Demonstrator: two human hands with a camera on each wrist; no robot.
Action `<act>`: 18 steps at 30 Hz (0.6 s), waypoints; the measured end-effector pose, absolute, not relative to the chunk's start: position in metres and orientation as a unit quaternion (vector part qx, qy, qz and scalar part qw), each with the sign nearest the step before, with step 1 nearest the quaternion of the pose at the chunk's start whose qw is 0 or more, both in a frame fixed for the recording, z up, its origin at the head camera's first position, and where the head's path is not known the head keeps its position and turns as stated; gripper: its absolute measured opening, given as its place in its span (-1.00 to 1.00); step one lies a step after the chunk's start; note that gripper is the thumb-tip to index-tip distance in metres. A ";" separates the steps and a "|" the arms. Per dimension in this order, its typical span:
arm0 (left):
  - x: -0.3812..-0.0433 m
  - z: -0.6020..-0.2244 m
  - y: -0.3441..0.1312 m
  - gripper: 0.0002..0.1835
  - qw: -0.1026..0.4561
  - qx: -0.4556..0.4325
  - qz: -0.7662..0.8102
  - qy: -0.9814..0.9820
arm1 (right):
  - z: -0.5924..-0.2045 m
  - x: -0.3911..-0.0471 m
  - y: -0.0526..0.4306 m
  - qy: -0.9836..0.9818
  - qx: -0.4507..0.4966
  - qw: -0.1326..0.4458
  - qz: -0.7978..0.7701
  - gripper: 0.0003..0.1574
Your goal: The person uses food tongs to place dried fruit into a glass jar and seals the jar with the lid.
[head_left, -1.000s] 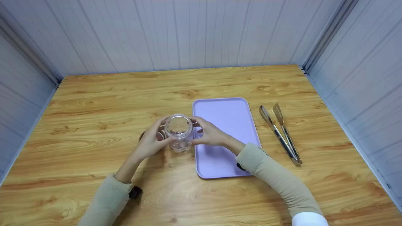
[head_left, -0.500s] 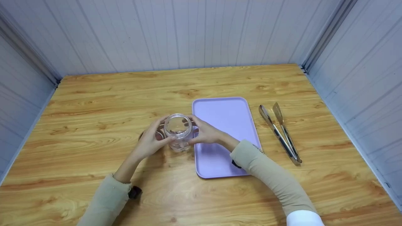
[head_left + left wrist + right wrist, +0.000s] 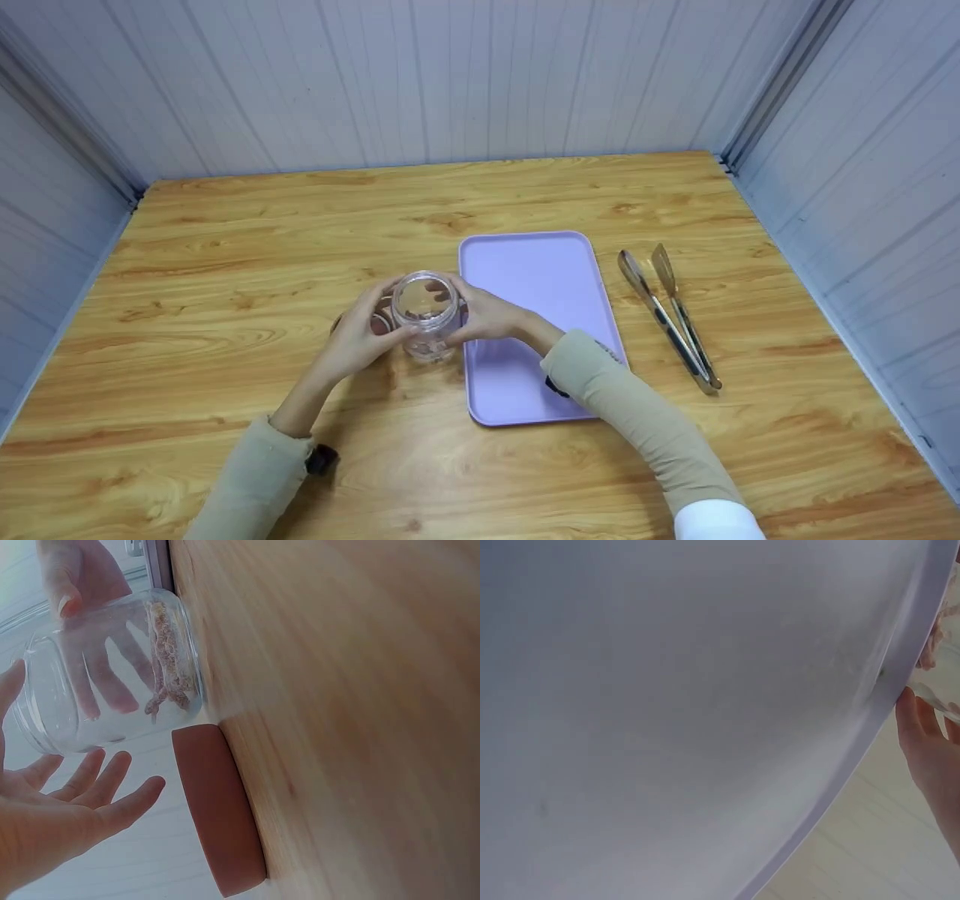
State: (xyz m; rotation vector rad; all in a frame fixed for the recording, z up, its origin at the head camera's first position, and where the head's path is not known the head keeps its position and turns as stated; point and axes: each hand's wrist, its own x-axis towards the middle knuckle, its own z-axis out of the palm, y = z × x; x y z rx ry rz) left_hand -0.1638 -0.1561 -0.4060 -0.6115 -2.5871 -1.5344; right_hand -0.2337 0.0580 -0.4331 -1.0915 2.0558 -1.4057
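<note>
A clear jar without a lid stands upright on the table at the left edge of a lilac tray. Several brownish, knobbly dried pieces lie at its bottom. From the left, my left hand curves round the jar, its thumb near the rim. On the opposite side my right hand holds the jar with thumb in front and fingers behind, seen through the clear wall. A reddish-brown round lid rests on the table close beside the jar, partly hidden by my left hand in the head view.
Metal tongs with dark grips lie spread apart to the right of the tray. The wooden table meets white panel walls at the back and sides.
My right hand and forearm have shifted a little to the left, the hand settling closer round the jar. My left hand, the jar and the lid have stayed in place.
</note>
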 end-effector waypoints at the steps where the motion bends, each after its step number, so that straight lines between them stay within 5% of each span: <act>1: -0.162 -0.402 -0.155 -0.29 0.036 -0.201 -0.504 -0.839 | -0.433 -0.234 0.058 0.738 -0.394 0.210 -0.507 0.19; 18: -0.161 -0.387 -0.182 -0.30 0.032 -0.134 -0.540 -0.831 | -0.427 -0.230 0.059 0.752 -0.399 0.186 -0.491 0.10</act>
